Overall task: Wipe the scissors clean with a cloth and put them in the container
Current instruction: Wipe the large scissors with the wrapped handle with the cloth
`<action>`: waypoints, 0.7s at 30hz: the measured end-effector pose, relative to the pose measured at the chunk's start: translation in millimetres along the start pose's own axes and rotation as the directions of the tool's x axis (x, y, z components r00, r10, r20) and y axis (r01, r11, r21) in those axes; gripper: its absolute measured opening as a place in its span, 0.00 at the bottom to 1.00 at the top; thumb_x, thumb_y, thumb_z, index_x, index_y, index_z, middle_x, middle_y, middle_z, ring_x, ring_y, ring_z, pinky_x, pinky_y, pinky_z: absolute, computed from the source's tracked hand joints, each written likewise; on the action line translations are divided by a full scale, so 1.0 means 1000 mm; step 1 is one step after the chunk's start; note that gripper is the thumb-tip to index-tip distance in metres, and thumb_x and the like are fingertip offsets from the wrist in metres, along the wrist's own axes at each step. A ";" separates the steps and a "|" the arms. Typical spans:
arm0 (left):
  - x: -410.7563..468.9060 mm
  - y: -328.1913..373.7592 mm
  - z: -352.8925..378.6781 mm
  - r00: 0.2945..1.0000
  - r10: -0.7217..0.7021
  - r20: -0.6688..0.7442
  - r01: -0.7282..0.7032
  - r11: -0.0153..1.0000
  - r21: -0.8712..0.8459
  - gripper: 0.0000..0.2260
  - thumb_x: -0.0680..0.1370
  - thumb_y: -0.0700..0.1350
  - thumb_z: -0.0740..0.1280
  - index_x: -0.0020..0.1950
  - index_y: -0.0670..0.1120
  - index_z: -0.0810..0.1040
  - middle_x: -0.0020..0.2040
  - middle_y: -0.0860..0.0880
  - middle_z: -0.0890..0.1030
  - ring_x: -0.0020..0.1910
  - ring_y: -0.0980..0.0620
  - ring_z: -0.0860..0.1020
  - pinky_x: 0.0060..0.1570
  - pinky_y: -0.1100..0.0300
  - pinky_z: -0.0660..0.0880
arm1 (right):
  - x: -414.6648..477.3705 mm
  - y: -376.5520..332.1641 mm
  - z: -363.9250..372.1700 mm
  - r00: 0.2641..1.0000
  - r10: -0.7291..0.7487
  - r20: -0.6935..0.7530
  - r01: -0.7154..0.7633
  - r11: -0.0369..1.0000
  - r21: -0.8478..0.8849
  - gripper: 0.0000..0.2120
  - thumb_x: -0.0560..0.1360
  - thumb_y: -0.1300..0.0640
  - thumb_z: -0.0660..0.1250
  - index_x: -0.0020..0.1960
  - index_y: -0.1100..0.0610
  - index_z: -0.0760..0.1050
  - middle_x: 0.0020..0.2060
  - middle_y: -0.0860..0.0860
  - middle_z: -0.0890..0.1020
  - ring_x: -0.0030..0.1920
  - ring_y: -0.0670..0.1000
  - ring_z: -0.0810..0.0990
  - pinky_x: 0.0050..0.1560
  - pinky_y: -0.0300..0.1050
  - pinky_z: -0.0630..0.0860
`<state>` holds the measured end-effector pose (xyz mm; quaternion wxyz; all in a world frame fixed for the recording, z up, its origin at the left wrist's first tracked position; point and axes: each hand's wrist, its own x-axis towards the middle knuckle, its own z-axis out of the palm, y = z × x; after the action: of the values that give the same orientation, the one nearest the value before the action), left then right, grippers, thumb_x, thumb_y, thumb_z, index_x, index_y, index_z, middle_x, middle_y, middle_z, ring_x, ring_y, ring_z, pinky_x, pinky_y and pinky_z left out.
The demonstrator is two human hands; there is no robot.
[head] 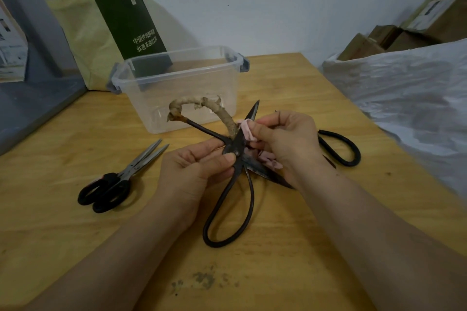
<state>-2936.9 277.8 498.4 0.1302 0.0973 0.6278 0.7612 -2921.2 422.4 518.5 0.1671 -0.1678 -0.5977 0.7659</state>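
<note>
— head view, biggest thing first: how far along is this?

— early, i'd say. the wooden table (290, 78) carries a clear container (202, 98) at the far middle, and no scissors show inside it. the first pair looks to be mid-wipe.

— and the hands?

— the left hand (199, 166) pinches the dark old scissors (236, 149) at the pivot, thumb on top. they are spread in an x, just near of the container. the right hand (285, 136) is curled round a pink cloth (246, 129), pressing it against the far blade.

— what's left?

— judging by the layout, finishing this pair, then the steel scissors (121, 179) lying at the left and the loop-handled scissors (341, 146) at the right. all three then need to go in the container.

— anything hard to make out?

— the near blade's tip runs under the right wrist. the right pair's blades are hidden behind that hand. most of the cloth is bunched in the palm. the metal is so dark i cannot tell how clean it is.
</note>
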 end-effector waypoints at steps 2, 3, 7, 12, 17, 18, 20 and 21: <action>-0.001 -0.001 0.001 1.000 -0.007 0.008 0.007 1.000 -0.011 0.20 0.69 0.33 0.70 0.61 0.37 0.77 0.49 0.44 0.85 0.46 0.50 0.84 0.38 0.66 0.79 | 0.004 0.000 0.000 1.000 -0.002 -0.025 0.004 0.999 0.049 0.09 0.73 0.65 0.71 0.38 0.59 0.72 0.34 0.59 0.81 0.31 0.55 0.81 0.25 0.43 0.75; -0.001 -0.001 0.001 1.000 -0.010 0.006 0.010 1.000 -0.022 0.21 0.69 0.34 0.70 0.61 0.37 0.77 0.49 0.44 0.85 0.46 0.50 0.84 0.37 0.66 0.79 | 0.006 -0.001 -0.001 1.000 -0.001 -0.028 0.003 0.997 0.073 0.09 0.73 0.65 0.70 0.38 0.60 0.71 0.35 0.60 0.81 0.31 0.55 0.82 0.26 0.46 0.77; -0.001 -0.002 0.000 0.999 -0.023 -0.033 0.021 0.997 -0.080 0.25 0.63 0.37 0.71 0.60 0.36 0.78 0.49 0.42 0.84 0.44 0.50 0.84 0.35 0.67 0.78 | 0.003 -0.007 -0.012 0.986 0.085 0.145 -0.074 0.994 -0.084 0.08 0.67 0.67 0.74 0.38 0.62 0.74 0.32 0.57 0.82 0.28 0.51 0.82 0.27 0.43 0.77; -0.001 -0.002 -0.001 0.998 -0.033 -0.056 0.028 0.996 -0.088 0.26 0.61 0.37 0.72 0.59 0.37 0.78 0.49 0.41 0.84 0.43 0.49 0.84 0.34 0.66 0.78 | -0.004 -0.010 -0.014 0.963 0.090 0.255 -0.002 0.946 -0.325 0.10 0.62 0.66 0.77 0.34 0.60 0.76 0.30 0.54 0.82 0.30 0.51 0.79 0.26 0.38 0.75; -0.003 -0.002 -0.001 1.000 -0.023 -0.011 0.023 0.998 -0.056 0.18 0.68 0.33 0.70 0.58 0.38 0.79 0.48 0.42 0.84 0.44 0.50 0.84 0.36 0.67 0.79 | -0.006 -0.004 -0.006 0.981 0.009 0.193 0.046 0.959 -0.278 0.13 0.64 0.65 0.77 0.33 0.59 0.72 0.30 0.57 0.79 0.24 0.49 0.75 0.20 0.34 0.67; -0.003 -0.001 -0.001 1.000 -0.026 -0.005 0.025 0.998 -0.058 0.17 0.69 0.32 0.69 0.57 0.38 0.80 0.48 0.42 0.85 0.44 0.50 0.84 0.36 0.67 0.79 | -0.006 -0.003 -0.004 0.987 -0.004 0.163 0.044 0.968 -0.248 0.13 0.65 0.65 0.76 0.33 0.60 0.71 0.30 0.58 0.79 0.22 0.48 0.75 0.18 0.33 0.65; -0.002 0.000 0.000 0.999 -0.033 -0.011 0.032 0.997 -0.063 0.15 0.70 0.31 0.68 0.56 0.38 0.80 0.48 0.42 0.85 0.44 0.50 0.84 0.37 0.66 0.79 | -0.003 -0.001 -0.002 0.995 -0.026 0.100 0.049 0.972 -0.231 0.14 0.68 0.65 0.75 0.34 0.59 0.70 0.30 0.57 0.78 0.24 0.50 0.76 0.18 0.33 0.66; -0.002 -0.001 0.001 0.999 -0.037 -0.017 0.036 0.997 -0.068 0.15 0.71 0.31 0.68 0.56 0.38 0.80 0.48 0.42 0.85 0.44 0.49 0.84 0.37 0.66 0.80 | -0.002 -0.001 -0.001 0.996 -0.041 0.074 0.057 0.969 -0.241 0.13 0.68 0.64 0.75 0.34 0.59 0.70 0.30 0.56 0.79 0.27 0.51 0.78 0.20 0.35 0.69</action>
<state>-2935.2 277.9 497.9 0.1417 0.0745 0.6043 0.7805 -2919.5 422.5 519.2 0.1435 -0.1457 -0.6965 0.6878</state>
